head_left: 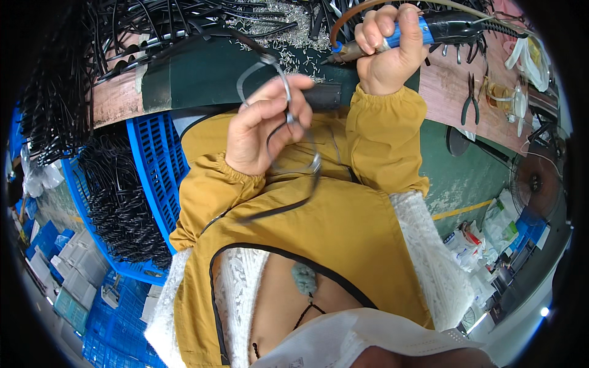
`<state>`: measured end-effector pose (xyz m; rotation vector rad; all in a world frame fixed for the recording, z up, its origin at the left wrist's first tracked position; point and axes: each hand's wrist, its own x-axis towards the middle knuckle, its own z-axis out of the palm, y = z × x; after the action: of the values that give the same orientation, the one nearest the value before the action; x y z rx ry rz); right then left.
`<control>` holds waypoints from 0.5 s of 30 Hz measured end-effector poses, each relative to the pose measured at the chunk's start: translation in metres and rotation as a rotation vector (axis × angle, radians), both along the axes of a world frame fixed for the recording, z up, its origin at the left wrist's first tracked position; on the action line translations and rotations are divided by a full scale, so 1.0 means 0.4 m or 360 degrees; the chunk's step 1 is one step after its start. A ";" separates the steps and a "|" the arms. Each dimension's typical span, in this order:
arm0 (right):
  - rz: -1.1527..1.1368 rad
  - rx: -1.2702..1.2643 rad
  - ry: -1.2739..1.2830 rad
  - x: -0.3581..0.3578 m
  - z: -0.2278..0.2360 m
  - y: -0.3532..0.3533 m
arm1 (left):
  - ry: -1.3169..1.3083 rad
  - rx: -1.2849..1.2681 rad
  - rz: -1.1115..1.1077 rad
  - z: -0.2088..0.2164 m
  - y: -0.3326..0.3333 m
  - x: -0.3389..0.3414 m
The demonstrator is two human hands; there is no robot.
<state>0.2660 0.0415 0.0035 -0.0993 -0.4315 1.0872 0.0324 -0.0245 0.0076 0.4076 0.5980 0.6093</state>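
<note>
A pair of eyeglass frames (287, 92) with grey rims and dark temples is held by my left hand (261, 126), its fingers closed round the middle. One temple hangs down in front of the mustard apron; motion blurs the frame. My right hand (392, 64) wraps round a blue and black electric screwdriver (451, 27), whose pointed end faces left over the dark green mat (202, 80). A brown hose (339, 24) loops from the tool's front. Next to the tip lie many tiny silvery screws (291, 58), some scattered across the mat.
Piles of dark temples (141, 30) cover the bench's far left. A blue basket (161, 165) full of dark parts stands below the left edge. At the right lie pliers (470, 101) and a clear jar (500, 95); a fan (534, 181) stands beyond.
</note>
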 end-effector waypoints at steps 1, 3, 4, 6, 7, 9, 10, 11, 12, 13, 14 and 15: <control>-0.0151 -0.0148 -0.0349 0.007 0.001 -0.007 | -0.0056 0.0197 0.0113 -0.002 0.005 0.004; -0.0228 -0.0300 -0.0710 0.009 -0.001 -0.040 | 0.0252 0.0825 0.0513 -0.013 -0.001 0.020; -0.0155 -0.0307 -0.0723 0.006 -0.004 -0.067 | 0.0324 0.1024 0.0455 -0.019 -0.008 0.022; -0.0017 -0.0325 -0.0749 0.003 -0.009 -0.118 | 0.0468 0.1501 0.0304 -0.027 -0.043 0.019; 0.0069 -0.0292 -0.0760 0.000 -0.012 -0.134 | 0.0578 0.1897 0.0235 -0.031 -0.058 0.007; 0.0250 -0.0218 -0.0775 -0.005 -0.013 -0.153 | 0.0689 0.1772 0.0198 -0.043 -0.092 0.002; 0.0258 -0.0212 -0.0771 -0.007 -0.010 -0.160 | 0.0734 0.1709 0.0176 -0.049 -0.101 -0.004; 0.0265 -0.0205 -0.0768 -0.010 -0.007 -0.158 | 0.0743 0.1704 0.0161 -0.056 -0.106 -0.007; 0.0270 -0.0196 -0.0768 -0.015 -0.002 -0.159 | 0.0733 0.1727 0.0191 -0.061 -0.112 -0.011; 0.0261 -0.0203 -0.0805 -0.018 0.004 -0.156 | 0.0741 0.1738 0.0195 -0.067 -0.113 -0.011; 0.0251 -0.0215 -0.0845 -0.024 0.008 -0.153 | 0.0782 0.1716 0.0159 -0.072 -0.114 -0.011; 0.0242 -0.0226 -0.0885 -0.028 0.013 -0.153 | 0.0733 0.1750 0.0228 -0.078 -0.115 -0.007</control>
<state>0.2547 -0.0198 0.0088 -0.5086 -0.8703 1.2352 0.0294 -0.0706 -0.0236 1.5774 0.6909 0.9667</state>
